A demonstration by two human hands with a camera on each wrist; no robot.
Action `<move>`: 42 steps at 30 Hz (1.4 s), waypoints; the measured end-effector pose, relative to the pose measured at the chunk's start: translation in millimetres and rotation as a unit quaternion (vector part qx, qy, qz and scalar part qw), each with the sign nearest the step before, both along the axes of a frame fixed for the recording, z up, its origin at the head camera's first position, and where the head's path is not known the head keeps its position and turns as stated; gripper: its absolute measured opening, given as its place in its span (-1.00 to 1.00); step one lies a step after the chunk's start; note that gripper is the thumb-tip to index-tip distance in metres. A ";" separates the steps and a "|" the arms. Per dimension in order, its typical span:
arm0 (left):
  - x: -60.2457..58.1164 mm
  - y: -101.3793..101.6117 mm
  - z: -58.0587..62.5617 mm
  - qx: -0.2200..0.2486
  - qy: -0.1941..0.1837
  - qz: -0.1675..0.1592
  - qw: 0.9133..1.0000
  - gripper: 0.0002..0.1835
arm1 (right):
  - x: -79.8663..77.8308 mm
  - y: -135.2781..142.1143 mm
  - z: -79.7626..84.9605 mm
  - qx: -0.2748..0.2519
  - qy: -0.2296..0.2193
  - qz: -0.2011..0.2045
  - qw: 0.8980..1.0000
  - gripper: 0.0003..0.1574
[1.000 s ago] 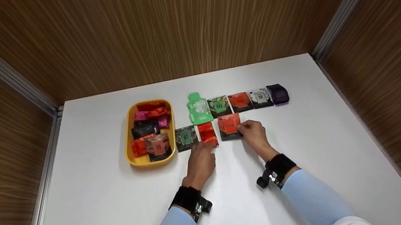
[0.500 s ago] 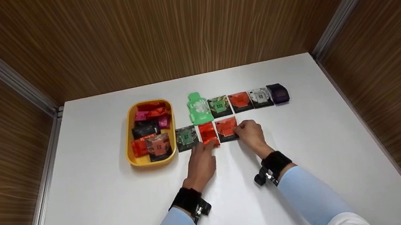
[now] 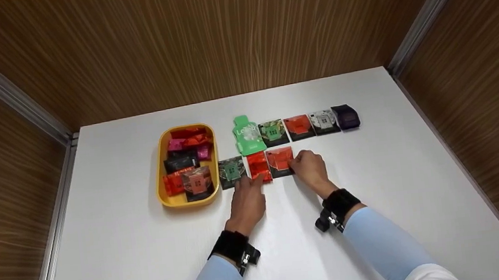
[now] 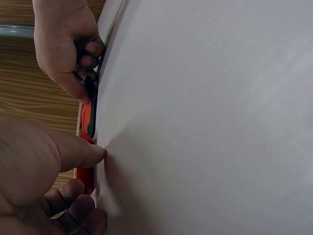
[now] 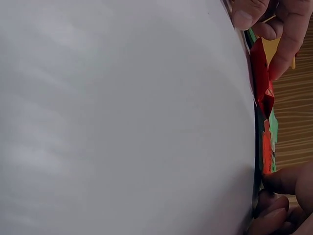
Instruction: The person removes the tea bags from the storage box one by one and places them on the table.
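A flat red-and-black sachet (image 3: pixel 279 157) lies at the right end of the front row. My right hand (image 3: pixel 310 170) pinches its right edge between thumb and fingers. Beside the sachet is a shiny red packet (image 3: pixel 258 162), and my left hand (image 3: pixel 247 205) rests fingertips on its near end. In the right wrist view a straight finger of that hand reaches onto the red packet (image 5: pixel 260 73), with the thumb by the tabletop. A dark green sachet (image 3: pixel 232 169) sits left of the packet, its lower right corner partly covered by the left fingers.
A yellow tray (image 3: pixel 159 177) of mixed packets stands on the left. Behind the front row lie a green pouch (image 3: pixel 249 136), a green-and-black sachet (image 3: pixel 273 132), another red one (image 3: pixel 300 127), a white-patterned sachet (image 3: pixel 324 122) and a dark purple packet (image 3: pixel 347 116). Wood-grain panels enclose the white table (image 3: pixel 122 255).
My right hand has moved the red-and-black sachet left and slightly nearer, up against the red packet. The left hand has stayed at the red packet, shifting only slightly.
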State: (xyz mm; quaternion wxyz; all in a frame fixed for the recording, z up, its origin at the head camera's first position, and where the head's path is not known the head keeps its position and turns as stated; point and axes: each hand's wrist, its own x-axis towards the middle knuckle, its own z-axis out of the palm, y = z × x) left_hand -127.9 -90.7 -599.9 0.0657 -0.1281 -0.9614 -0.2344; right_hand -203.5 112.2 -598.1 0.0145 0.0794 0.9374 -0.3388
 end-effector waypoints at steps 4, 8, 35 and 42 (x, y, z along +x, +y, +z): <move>0.9 0.1 0.0 0.004 0.001 0.001 1.000 -0.40 | 0.0 -0.1 -0.3 0.005 0.006 -0.002 1.000 -0.76; 1.7 1.0 0.8 0.015 -0.004 0.005 1.000 -0.41 | -0.3 0.3 -1.0 0.009 0.011 -0.003 1.000 -0.76; -20.5 -73.2 82.5 0.111 -0.048 0.064 0.991 -0.63 | -1.6 -17.4 26.2 -0.071 0.038 0.043 0.996 -0.78; -34.0 -136.9 87.2 0.051 -0.080 0.127 0.987 -0.60 | 4.5 -44.5 35.9 -0.116 0.049 0.085 0.988 -0.79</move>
